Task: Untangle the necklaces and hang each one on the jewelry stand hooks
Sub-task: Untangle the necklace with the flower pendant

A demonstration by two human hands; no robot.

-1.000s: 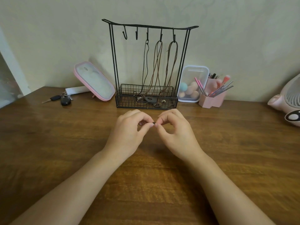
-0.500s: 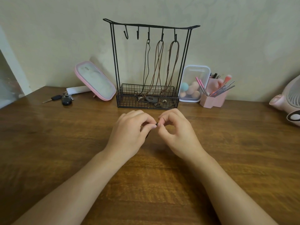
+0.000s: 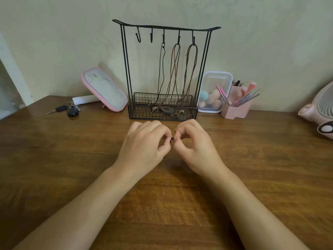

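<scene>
Head view: I work from this one camera. Both hands hover low over the table [image 3: 54, 159] at the dial's centre, and the stand [image 3: 126, 69] is at 12 o'clock from them, against the wall.
Left grip: the left hand [image 3: 144, 147] pinches a dark cord [image 3: 172, 139] between thumb and forefinger, with the other fingers curled in beside them.
Right grip: the right hand [image 3: 196, 147] pinches the same cord from the 3 o'clock side. The tips of both hands nearly meet.
Cord location: only a short dark stub shows between the two pinches, just in front of the basket [image 3: 137, 109].
Already hung: one black necklace [image 3: 161, 69] and two brown necklaces [image 3: 191, 69] hang toward 1 o'clock on the bar.
Empty hooks: two [image 3: 138, 36], toward 11 o'clock on the bar.
Handling, my judgement: the cord is thin, light and limp. It will hold no shape and may slide through a loose pinch. A hard pull would tighten any knot. I would hold it close on each side of the tangle with fingertips only, then carry it by the top of its loop.
Hidden: the rest of the cord lies behind the palms. I cannot tell its length, whether it carries a pendant, or whether a knot sits between the pinches.
Hard to make out: the pendants in the basket overlap, and I cannot separate them.
Surroundings: mirror [image 3: 103, 89] at 10 o'clock, keys [image 3: 68, 110] just beside it, sponge box [image 3: 214, 91] and brush cup [image 3: 236, 109] at 2 o'clock, fan [image 3: 320, 112] cut off at 3 o'clock.
</scene>
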